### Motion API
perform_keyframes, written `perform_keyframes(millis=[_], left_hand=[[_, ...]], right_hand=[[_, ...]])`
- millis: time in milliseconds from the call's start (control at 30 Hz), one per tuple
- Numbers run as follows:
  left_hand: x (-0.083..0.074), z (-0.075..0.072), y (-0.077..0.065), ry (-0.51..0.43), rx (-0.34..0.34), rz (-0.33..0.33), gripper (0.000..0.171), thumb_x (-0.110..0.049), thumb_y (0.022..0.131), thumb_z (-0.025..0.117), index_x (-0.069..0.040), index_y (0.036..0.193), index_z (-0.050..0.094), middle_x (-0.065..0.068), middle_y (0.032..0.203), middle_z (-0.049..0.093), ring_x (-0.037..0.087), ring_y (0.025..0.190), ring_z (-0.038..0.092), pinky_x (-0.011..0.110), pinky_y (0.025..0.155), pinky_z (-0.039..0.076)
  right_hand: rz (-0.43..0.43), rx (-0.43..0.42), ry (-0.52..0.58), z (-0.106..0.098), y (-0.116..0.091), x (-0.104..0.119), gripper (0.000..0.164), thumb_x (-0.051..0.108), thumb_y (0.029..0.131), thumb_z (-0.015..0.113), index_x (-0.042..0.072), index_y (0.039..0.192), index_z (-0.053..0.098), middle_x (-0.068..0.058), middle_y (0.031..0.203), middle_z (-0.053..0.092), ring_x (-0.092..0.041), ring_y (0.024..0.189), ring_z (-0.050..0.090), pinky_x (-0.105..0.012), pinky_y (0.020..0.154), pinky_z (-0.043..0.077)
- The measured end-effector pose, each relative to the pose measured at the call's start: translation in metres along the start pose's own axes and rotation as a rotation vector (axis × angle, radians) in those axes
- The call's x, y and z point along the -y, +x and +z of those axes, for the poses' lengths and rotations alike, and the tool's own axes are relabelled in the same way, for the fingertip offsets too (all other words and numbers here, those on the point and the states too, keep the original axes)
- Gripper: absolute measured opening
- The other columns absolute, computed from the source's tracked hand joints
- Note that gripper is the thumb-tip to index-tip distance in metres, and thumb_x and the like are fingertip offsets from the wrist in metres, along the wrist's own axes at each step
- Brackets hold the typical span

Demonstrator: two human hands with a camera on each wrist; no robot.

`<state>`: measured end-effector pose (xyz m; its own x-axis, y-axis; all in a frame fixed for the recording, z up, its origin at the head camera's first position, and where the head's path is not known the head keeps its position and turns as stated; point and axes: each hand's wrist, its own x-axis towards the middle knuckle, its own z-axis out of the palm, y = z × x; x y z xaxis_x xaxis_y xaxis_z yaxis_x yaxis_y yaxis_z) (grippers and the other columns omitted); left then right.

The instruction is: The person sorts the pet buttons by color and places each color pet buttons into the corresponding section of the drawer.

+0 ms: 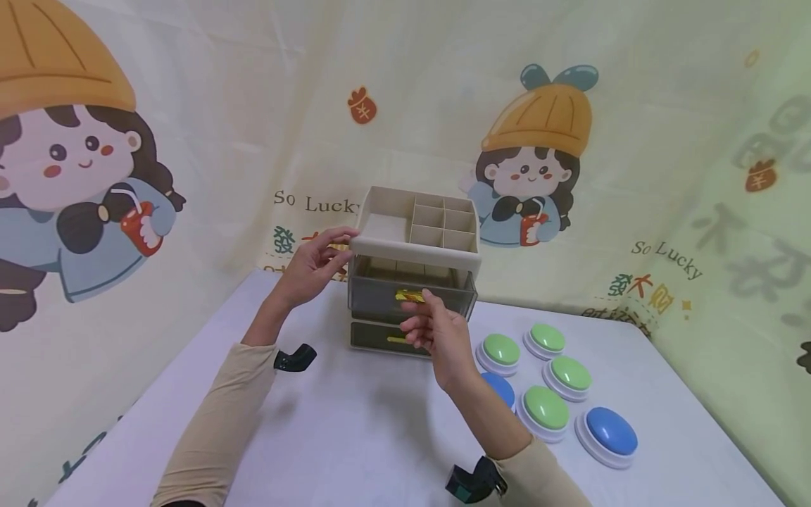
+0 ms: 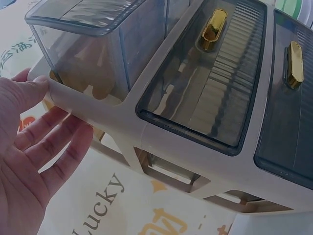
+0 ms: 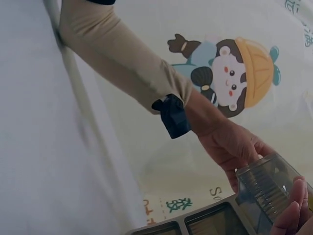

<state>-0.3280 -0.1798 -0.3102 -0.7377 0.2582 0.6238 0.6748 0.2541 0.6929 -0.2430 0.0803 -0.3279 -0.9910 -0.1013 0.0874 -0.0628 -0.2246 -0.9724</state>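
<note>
A beige desktop drawer organizer (image 1: 415,246) stands on the table, with a divided tray on top and dark see-through drawers below. Its upper drawer (image 1: 374,292) is pulled out towards me and carries a gold handle (image 1: 410,296). My left hand (image 1: 310,267) holds the organizer's upper left side; in the left wrist view the thumb lies on the frame's edge and the fingers reach along the side. In front of the drawer, my right hand (image 1: 440,334) has loosely bent fingers, tips right at the handle. The lower drawer (image 2: 203,83) is closed.
To the right of the organizer, several green push buttons (image 1: 546,407) and two blue ones (image 1: 611,431) sit on the white tabletop (image 1: 329,436). A printed cloth backdrop (image 1: 418,84) hangs behind and around the table. Each wrist wears a black camera (image 1: 295,358).
</note>
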Motion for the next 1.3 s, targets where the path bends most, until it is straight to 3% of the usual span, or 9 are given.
perform_keyframes(millis=[167, 433, 533, 733, 967, 1200, 1300], left_hand=[[0.0, 0.0, 0.0, 0.001, -0.002, -0.004, 0.042, -0.009, 0.102, 0.062, -0.018, 0.144, 0.056, 0.013, 0.14, 0.059, 0.034, 0.114, 0.068, 0.023, 0.085, 0.056], [0.001, 0.0, 0.0, 0.011, 0.001, -0.002, 0.042, -0.011, 0.103, 0.062, -0.019, 0.143, 0.056, 0.012, 0.139, 0.059, 0.034, 0.115, 0.068, 0.048, 0.09, 0.058], [0.002, 0.001, 0.0, 0.012, 0.0, -0.007, 0.042, -0.012, 0.103, 0.062, -0.02, 0.143, 0.056, 0.011, 0.139, 0.059, 0.034, 0.116, 0.068, 0.047, 0.091, 0.058], [0.004, 0.001, 0.0, 0.017, 0.0, -0.008, 0.042, -0.013, 0.103, 0.062, -0.02, 0.144, 0.056, 0.012, 0.139, 0.06, 0.034, 0.116, 0.068, 0.033, 0.09, 0.058], [0.003, 0.0, -0.001, 0.008, 0.0, -0.004, 0.041, -0.016, 0.103, 0.062, -0.021, 0.144, 0.056, 0.011, 0.139, 0.059, 0.032, 0.116, 0.067, 0.052, 0.093, 0.057], [0.001, 0.0, -0.002, 0.009, 0.002, -0.018, 0.041, -0.014, 0.103, 0.062, -0.02, 0.144, 0.056, 0.012, 0.138, 0.059, 0.035, 0.116, 0.067, 0.033, 0.089, 0.057], [0.0, 0.0, -0.002, 0.005, 0.001, -0.023, 0.041, -0.013, 0.103, 0.062, -0.02, 0.143, 0.057, 0.011, 0.139, 0.059, 0.034, 0.118, 0.067, 0.032, 0.09, 0.056]], right_hand=[[-0.007, -0.015, -0.02, 0.002, -0.002, 0.001, 0.049, 0.041, 0.104, 0.057, -0.004, 0.105, 0.076, -0.001, 0.068, 0.067, -0.013, 0.059, 0.057, -0.021, 0.057, 0.047], [0.004, -0.004, -0.054, 0.005, -0.017, 0.0, 0.05, 0.04, 0.105, 0.056, -0.007, 0.108, 0.075, -0.003, 0.067, 0.067, -0.013, 0.059, 0.057, -0.022, 0.061, 0.05], [0.001, 0.005, -0.061, 0.005, -0.024, 0.0, 0.05, 0.041, 0.104, 0.057, -0.006, 0.107, 0.075, -0.003, 0.067, 0.067, -0.013, 0.059, 0.057, -0.022, 0.061, 0.049], [0.011, 0.02, -0.054, 0.005, -0.038, 0.0, 0.05, 0.04, 0.103, 0.06, -0.007, 0.107, 0.075, -0.004, 0.066, 0.066, -0.014, 0.058, 0.056, -0.021, 0.06, 0.048], [0.041, 0.047, -0.057, 0.005, -0.05, -0.001, 0.053, 0.042, 0.103, 0.058, -0.008, 0.111, 0.073, -0.003, 0.067, 0.067, -0.013, 0.058, 0.057, -0.022, 0.061, 0.05], [0.069, 0.058, -0.052, 0.005, -0.058, -0.004, 0.053, 0.043, 0.103, 0.058, -0.007, 0.114, 0.073, -0.003, 0.068, 0.067, -0.012, 0.058, 0.057, -0.022, 0.061, 0.049], [0.09, 0.081, -0.048, 0.006, -0.062, -0.002, 0.051, 0.044, 0.102, 0.059, -0.004, 0.111, 0.074, -0.003, 0.069, 0.068, -0.013, 0.059, 0.057, -0.023, 0.061, 0.05]])
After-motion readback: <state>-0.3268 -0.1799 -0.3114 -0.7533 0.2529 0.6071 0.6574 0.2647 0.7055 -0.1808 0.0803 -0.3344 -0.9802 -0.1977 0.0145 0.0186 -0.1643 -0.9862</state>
